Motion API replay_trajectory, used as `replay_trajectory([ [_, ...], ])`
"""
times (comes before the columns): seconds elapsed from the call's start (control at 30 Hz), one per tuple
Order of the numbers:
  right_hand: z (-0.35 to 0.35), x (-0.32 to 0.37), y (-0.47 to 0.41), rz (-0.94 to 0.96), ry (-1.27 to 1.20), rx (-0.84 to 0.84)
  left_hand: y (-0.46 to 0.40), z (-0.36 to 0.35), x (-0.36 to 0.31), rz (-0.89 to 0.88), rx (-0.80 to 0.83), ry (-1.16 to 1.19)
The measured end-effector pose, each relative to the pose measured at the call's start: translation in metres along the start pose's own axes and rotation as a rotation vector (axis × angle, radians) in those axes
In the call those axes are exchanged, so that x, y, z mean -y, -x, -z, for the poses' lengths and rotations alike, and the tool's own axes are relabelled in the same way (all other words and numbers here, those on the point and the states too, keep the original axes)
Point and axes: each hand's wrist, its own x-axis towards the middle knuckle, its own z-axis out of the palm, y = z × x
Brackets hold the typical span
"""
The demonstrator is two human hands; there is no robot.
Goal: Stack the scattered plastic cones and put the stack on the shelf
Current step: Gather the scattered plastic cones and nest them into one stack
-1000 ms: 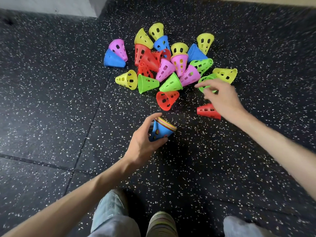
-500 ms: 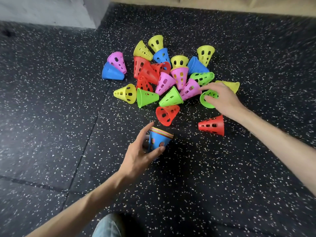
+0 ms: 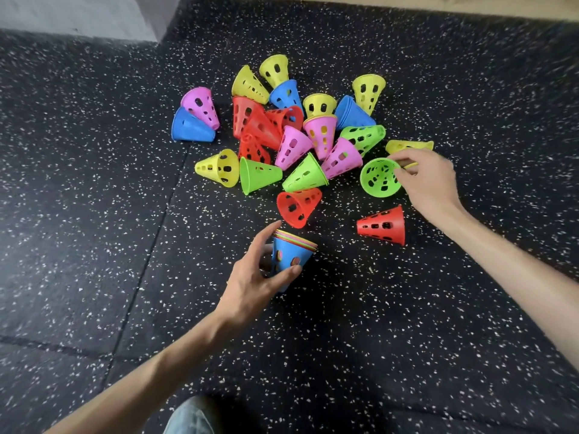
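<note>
Nearest the camera, a denim-clad knee (image 3: pixel 191 416) shows at the bottom edge, above a black rubber floor (image 3: pixel 94 245) flecked with white. Next, the left hand (image 3: pixel 253 277): thumb and fingers curled round a stack of nested cones (image 3: pixel 289 256), blue outermost, with yellow, green, pink and red rims showing at its open end; the stack is tilted, wide end up and away from the person. Just beyond it, a red cone (image 3: pixel 297 206) lies on its side, mouth toward the camera. To the right, a second red cone (image 3: pixel 383 226) lies apart from the rest. Further on, the right hand (image 3: pixel 429 180): fingertips pinch the rim of a green cone (image 3: pixel 379 181), whose open mouth faces the camera. A yellow cone (image 3: pixel 407 146) lies just behind that hand. Farthest, the main pile of scattered cones (image 3: pixel 297 130), in yellow, blue, red, pink and green, lies mostly tipped over, touching and overlapping. A pink cone (image 3: pixel 200 106) rests against a blue cone (image 3: pixel 189 128) at the left, slightly apart from the pile.
</note>
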Motion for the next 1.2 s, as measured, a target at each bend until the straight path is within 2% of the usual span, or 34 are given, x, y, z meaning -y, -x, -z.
replay_trajectory([
  [0.17,0.010,0.006,0.010,-0.079,-0.212,-0.112,0.001,-0.001,-0.002,0.011,-0.015,-0.014],
  [0.37,0.002,0.003,0.030,-0.094,-0.254,0.088,0.002,-0.005,-0.006,-0.010,-0.014,-0.023],
  [0.77,0.003,0.008,0.034,-0.100,-0.220,0.193,0.004,-0.008,-0.002,0.015,0.015,-0.016],
  [0.87,0.000,0.015,0.042,-0.135,-0.300,0.230,0.005,-0.010,-0.007,0.007,0.011,0.010],
  [0.97,-0.001,0.035,0.055,-0.229,-0.527,0.351,0.006,-0.010,-0.012,0.000,0.019,0.018],
  [1.1,-0.012,0.049,0.068,-0.170,-0.527,0.463,0.007,-0.011,-0.017,-0.022,0.030,0.027],
  [1.2,-0.023,0.051,0.077,-0.081,-0.434,0.517,0.008,-0.011,-0.016,-0.036,0.055,0.011],
])
